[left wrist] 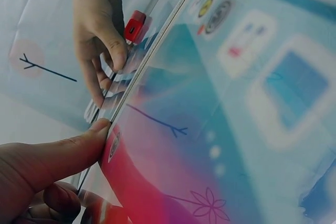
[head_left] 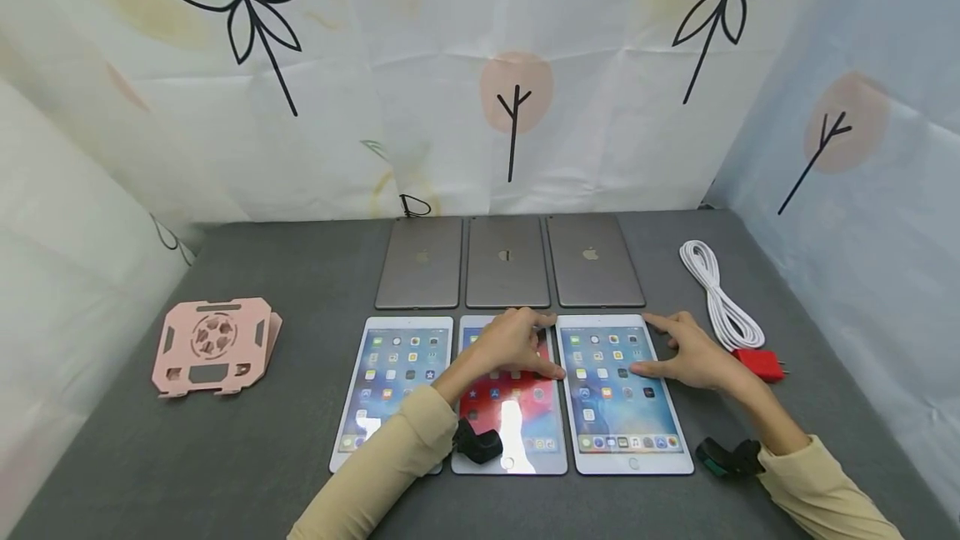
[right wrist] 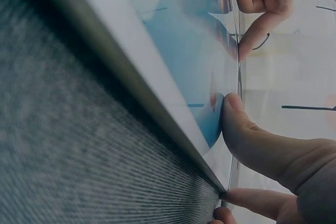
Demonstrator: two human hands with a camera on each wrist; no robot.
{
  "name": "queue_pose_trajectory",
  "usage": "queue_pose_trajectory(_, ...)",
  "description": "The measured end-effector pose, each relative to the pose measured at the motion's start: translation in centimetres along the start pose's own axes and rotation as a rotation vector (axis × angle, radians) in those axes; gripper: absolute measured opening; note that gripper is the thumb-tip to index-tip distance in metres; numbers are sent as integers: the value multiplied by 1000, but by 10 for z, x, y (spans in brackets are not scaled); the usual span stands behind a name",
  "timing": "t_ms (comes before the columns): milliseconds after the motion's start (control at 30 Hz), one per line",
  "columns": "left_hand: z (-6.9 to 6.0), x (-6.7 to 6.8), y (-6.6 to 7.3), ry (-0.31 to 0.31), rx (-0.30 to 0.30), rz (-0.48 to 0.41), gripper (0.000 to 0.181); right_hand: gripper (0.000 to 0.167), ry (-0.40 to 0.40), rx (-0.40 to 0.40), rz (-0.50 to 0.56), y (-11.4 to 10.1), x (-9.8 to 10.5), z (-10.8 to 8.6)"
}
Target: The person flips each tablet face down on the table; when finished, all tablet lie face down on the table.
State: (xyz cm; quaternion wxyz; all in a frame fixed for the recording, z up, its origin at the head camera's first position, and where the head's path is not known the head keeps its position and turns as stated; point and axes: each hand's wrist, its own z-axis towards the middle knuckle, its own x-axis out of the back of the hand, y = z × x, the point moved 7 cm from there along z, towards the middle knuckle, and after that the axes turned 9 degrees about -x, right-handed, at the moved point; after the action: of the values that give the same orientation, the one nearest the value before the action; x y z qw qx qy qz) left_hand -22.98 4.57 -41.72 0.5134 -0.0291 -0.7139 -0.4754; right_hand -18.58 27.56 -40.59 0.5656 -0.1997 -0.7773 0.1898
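A white-framed tablet (head_left: 621,390) lies screen up at the right of the front row, its home screen lit. My left hand (head_left: 513,344) reaches over the middle tablet (head_left: 487,440), whose lit screen is red and blue. Its thumb and a finger touch the right tablet's left edge near the top. On the other side, my right hand (head_left: 693,352) has a fingertip at the top right corner and its thumb on the screen's right side. Another lit white tablet (head_left: 401,369) lies at the left of this row, partly hidden by my left sleeve.
Behind lie three grey tablets, backs up: left (head_left: 418,265), middle (head_left: 507,265) and right (head_left: 596,261). A coiled white cable (head_left: 716,290) and red charger plug (head_left: 759,363) are at the right. A pink perforated stand (head_left: 213,347) sits at the left. Printed cloth walls (head_left: 450,107) enclose the grey table (head_left: 300,440).
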Motion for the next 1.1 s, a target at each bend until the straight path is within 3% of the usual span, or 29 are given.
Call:
queue_pose_trajectory(333,2,-2,1,-25,28,-8,87,96,-60,-42,125,12,-6,1)
queue_pose_trajectory(800,3,-3,-3,-46,61,-3,88,90,-50,-136,326,12,-12,6)
queue_pose_trajectory(1100,4,-3,0,-49,59,-26,87,78,-129,-100,472,12,-3,3)
